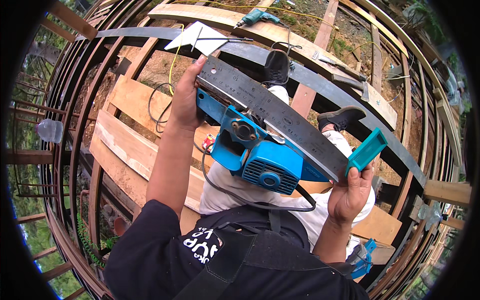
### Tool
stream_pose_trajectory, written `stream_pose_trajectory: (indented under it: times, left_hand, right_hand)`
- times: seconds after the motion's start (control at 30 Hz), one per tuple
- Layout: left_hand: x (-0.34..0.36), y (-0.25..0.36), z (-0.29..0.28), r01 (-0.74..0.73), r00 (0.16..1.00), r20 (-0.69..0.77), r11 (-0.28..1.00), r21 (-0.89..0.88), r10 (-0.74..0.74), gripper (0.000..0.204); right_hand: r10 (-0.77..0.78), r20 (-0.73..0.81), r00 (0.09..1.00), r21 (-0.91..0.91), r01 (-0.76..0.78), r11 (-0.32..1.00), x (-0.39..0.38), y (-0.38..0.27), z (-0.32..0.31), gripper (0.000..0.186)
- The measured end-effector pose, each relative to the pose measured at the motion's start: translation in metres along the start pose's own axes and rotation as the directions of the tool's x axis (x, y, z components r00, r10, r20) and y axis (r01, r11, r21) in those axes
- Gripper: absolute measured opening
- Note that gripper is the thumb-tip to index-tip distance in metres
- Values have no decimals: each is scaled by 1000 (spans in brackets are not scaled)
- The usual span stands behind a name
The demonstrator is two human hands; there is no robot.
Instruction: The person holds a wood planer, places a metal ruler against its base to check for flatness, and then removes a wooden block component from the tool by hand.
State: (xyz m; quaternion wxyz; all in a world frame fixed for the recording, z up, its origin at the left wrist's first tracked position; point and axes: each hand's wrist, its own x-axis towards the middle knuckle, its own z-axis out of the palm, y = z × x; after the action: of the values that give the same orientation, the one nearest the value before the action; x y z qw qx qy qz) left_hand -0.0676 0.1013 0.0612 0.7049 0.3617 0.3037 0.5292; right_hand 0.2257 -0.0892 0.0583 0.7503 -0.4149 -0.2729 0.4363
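Planks (132, 177); clear bottle (50, 131), contents unclear; right grip (348, 200) holds square (277, 116)

"What is the support ahead?"
"A long pale plank (306, 46)."
"What lies on it?"
"A teal drill (258, 16), left of its middle, and a hammer (351, 82) toward its right end."
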Motion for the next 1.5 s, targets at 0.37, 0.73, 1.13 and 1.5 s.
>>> stream_pose_trajectory:
  times: [0.37, 0.73, 1.13, 1.5]
  left_hand:
    - [-2, 4, 15, -41, 998, -40, 999, 14, 41, 46]
    - [-10, 7, 18, -4, 998, -63, 998, -67, -1, 32]
    - [-10, 7, 20, -36, 993, -113, 999, -40, 32, 31]
    - [-11, 9, 21, -45, 992, -121, 999, -30, 41, 29]
  right_hand:
    - [-13, 34, 999, -35, 15, 999, -5, -3, 3, 35]
    - [0, 137, 991, -14, 2, 1000, -6, -1, -6, 34]
    - [-8, 12, 1000, -54, 8, 999, -6, 2, 1, 35]
    - [-5, 123, 992, -35, 9, 999, -6, 4, -8, 35]
